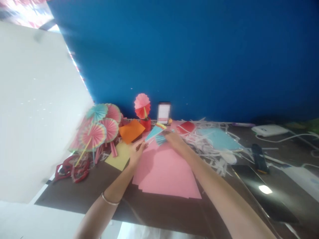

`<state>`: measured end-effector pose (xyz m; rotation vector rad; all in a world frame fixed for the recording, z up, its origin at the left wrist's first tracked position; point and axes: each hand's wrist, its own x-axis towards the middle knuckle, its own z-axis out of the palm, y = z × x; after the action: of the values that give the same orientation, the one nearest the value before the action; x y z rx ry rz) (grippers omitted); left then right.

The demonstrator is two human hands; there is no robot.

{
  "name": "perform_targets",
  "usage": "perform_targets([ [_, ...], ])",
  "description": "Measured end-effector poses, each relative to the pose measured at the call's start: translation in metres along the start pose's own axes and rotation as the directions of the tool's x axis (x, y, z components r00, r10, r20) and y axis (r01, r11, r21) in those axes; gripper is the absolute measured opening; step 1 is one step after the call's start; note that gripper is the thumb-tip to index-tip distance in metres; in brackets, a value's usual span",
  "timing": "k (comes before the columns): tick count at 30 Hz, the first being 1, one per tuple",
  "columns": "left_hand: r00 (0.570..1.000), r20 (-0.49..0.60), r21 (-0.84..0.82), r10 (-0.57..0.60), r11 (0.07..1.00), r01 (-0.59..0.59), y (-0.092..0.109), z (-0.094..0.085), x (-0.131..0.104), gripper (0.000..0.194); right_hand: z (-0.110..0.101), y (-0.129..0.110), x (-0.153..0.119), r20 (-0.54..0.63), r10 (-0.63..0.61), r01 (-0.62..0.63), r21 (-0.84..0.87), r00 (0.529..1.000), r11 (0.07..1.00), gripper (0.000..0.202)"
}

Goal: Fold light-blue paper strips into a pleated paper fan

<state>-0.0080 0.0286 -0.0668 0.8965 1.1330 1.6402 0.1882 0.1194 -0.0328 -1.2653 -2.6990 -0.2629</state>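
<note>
My left hand [136,151] pinches the narrow end of a pleated light-blue paper fan [154,132], partly unfolded, with a yellow and red band along its top edge. Closed fingers of my right hand [171,135] grip the fan's right side, though blur softens their outline. Below them, more blue pleats [161,140] show, seemingly part of the same fan. Beneath both hands lies a stack of pink paper sheets [169,172]. An orange sheet [132,130] and a yellow sheet [120,156] lie left of the stack, close to my left hand.
Finished round paper fans [92,136] cluster at the left, above a tangled red item [74,169]. A pink-red fan [142,106] stands in a red holder. White paper strips [204,142], a blue sheet [220,138], a dark phone [264,192] and cables are right. A blue wall [189,59] rises behind.
</note>
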Motion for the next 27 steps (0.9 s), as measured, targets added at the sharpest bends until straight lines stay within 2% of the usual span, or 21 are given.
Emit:
perform_targets([
  [3,1.000,0.013,-0.009,0.005,1.000,-0.005,-0.002,0.001,0.000,0.043,-0.004,-0.003,-0.019,-0.112,-0.158,0.147,-0.099,0.981,0.984,0.026],
  [6,1.000,0.020,0.000,0.020,1.000,-0.020,-0.001,0.002,-0.003,0.040,-0.006,-0.019,-0.050,-0.168,-0.180,0.158,-0.137,0.969,0.978,0.021],
  [9,0.999,0.032,0.032,0.000,0.999,-0.001,0.000,0.002,-0.006,0.037,-0.005,-0.038,-0.076,-0.290,-0.263,0.202,-0.224,0.920,0.954,0.023],
  [11,0.999,0.047,0.054,-0.016,0.998,0.014,0.000,0.003,-0.008,0.035,-0.004,-0.048,-0.090,-0.304,-0.280,0.230,-0.190,0.911,0.955,0.024],
  [17,0.991,0.124,0.132,-0.039,0.991,0.022,-0.002,0.003,-0.013,0.035,-0.005,-0.046,-0.114,-0.315,-0.176,0.221,0.114,0.933,0.969,0.020],
  [20,0.992,0.122,0.159,-0.026,0.987,0.006,-0.002,0.003,-0.014,0.036,-0.005,-0.041,-0.116,-0.356,-0.031,0.127,0.249,0.934,0.960,0.021],
  [23,0.997,0.074,0.158,0.027,0.987,-0.038,-0.002,0.002,-0.013,0.038,-0.001,-0.038,-0.103,-0.321,0.118,-0.017,0.302,0.940,0.953,0.031],
  [27,0.997,0.010,0.150,0.076,0.986,-0.077,-0.002,0.000,-0.009,0.040,0.008,-0.031,-0.069,-0.127,0.197,-0.161,0.250,0.972,0.955,0.065],
])
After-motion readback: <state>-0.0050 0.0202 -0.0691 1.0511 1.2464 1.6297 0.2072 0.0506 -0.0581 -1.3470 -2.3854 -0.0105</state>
